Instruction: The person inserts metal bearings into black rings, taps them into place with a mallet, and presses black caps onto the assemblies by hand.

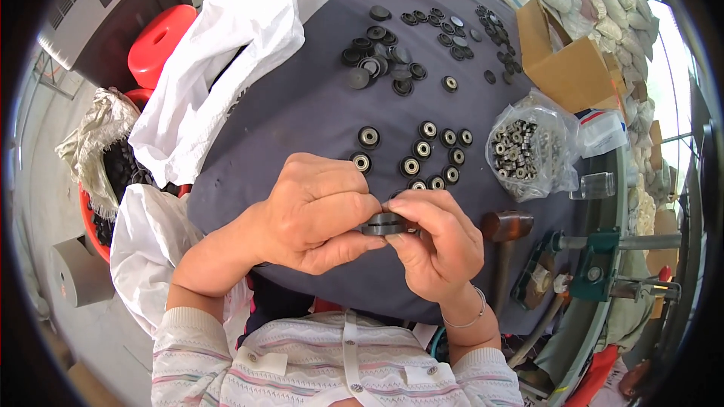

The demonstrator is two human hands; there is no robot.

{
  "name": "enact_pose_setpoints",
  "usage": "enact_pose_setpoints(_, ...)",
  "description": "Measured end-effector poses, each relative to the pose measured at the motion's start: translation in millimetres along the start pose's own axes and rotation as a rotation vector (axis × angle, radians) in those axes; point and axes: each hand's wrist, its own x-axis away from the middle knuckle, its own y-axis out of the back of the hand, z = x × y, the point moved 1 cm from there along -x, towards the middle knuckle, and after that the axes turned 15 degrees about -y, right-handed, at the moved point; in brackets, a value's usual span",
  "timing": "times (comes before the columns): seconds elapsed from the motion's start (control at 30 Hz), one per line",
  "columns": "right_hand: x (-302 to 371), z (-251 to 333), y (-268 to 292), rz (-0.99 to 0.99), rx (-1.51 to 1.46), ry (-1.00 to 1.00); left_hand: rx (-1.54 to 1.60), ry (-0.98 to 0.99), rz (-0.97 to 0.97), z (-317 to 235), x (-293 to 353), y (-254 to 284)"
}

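Between both hands, just above the near part of the cloth-covered table, is a black grooved wheel [385, 224] held on edge. My left hand [313, 215] pinches its left side with thumb and fingers. On its right side, the thumb and fingertips of my right hand [437, 241] are closed. Beyond my hands lie several black wheels with metal bearings [422, 149] in their centres. Farther off, a pile of black plastic wheel parts [377, 60] sits on the cloth. A clear plastic bag of small metal bearings [520, 149] rests to the right.
A wooden mallet [505, 227] lies right of my right hand, near a green clamp [596, 265]. An open cardboard box [566, 64] stands at the far right, by a clear glass [596, 186]. White sacking [226, 60] covers the table's left edge beside a red stool [160, 41].
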Motion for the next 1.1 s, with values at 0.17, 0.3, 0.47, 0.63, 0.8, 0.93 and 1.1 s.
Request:
enact_pose_setpoints(0.17, 3, -6, -4, 0.035, -0.152, -0.027, 0.111, 0.023, -0.031, -4, 4, 0)
enact_pose_setpoints(0.3, 6, -9, -5, 0.127, -0.304, -0.069, 0.089, -0.011, -0.046, -11, 2, 2)
enact_pose_setpoints(0.47, -1, -5, -14, 0.057, -0.307, -0.002, 0.010, -0.043, -0.122, -6, 2, 2)
enact_pose_setpoints(0.63, -5, 0, -7, 0.087, -0.457, -0.089, 0.084, 0.010, -0.177, -3, 5, -4)
enact_pose_setpoints(0.8, -7, 5, 5, -0.023, -0.012, 0.198, 0.047, -0.022, -0.100, -4, -2, -4)
enact_pose_setpoints(0.93, -9, 3, 11, 0.011, 0.057, 0.206, -0.074, -0.063, 0.029, -3, -3, -3)
enact_pose_setpoints(1.1, -11, 1, 15, 0.059, 0.041, 0.181, -0.059, -0.068, 0.069, 0, 0, -4)
